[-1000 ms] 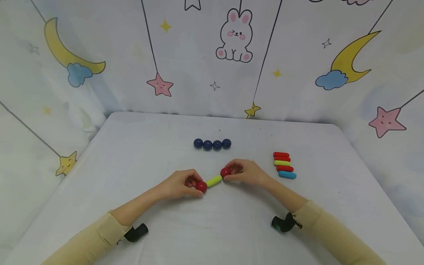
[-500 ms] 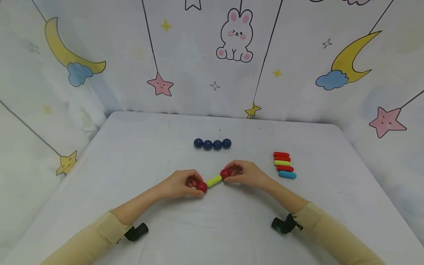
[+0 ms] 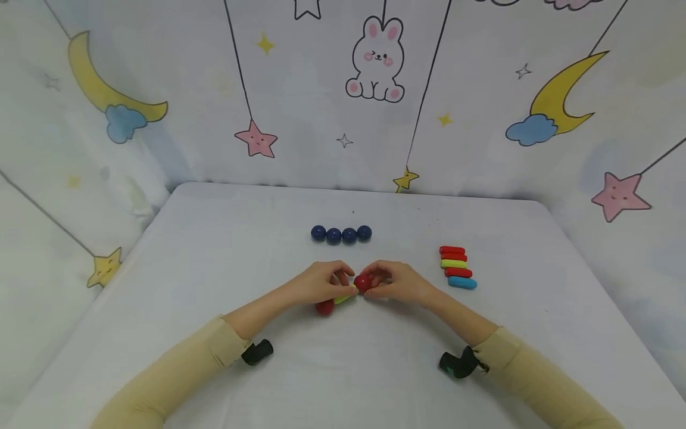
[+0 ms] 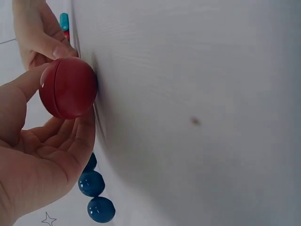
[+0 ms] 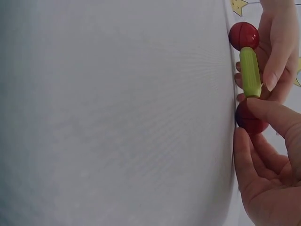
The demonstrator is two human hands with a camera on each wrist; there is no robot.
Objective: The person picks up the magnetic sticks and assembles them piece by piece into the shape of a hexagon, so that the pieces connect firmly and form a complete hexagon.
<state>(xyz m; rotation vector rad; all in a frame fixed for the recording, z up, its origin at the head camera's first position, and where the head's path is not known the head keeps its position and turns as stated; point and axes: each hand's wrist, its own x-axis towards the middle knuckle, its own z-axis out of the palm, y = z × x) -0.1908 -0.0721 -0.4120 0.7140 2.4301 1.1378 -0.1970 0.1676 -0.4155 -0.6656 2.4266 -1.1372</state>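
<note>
A yellow-green rod (image 3: pixel 344 298) (image 5: pixel 250 73) joins two red balls. My right hand (image 3: pixel 399 283) (image 5: pixel 275 183) pinches the right-hand ball (image 3: pixel 362 282) (image 5: pixel 251 118) between thumb and fingers. My left hand (image 3: pixel 318 282) (image 4: pixel 44 162) is at the rod's right end; in the right wrist view its thumb and fingers lie on either side of the rod. The other ball (image 3: pixel 324 307) (image 4: pixel 69 88) (image 5: pixel 244 36) is below the left hand in the head view, free of the fingertips, and fills much of the near left wrist view.
Several dark blue balls (image 3: pixel 333 236) (image 4: pixel 91 183) form a row behind the hands on the white table (image 3: pixel 241 226). To the right lie several short rods, including red ones (image 3: pixel 458 273), a yellow-green one (image 3: pixel 453 264) and a blue one (image 3: pixel 462 282).
My left hand has let go of the left red ball and shifted right along the rod, close to my right hand. The right hand stays at its ball.
</note>
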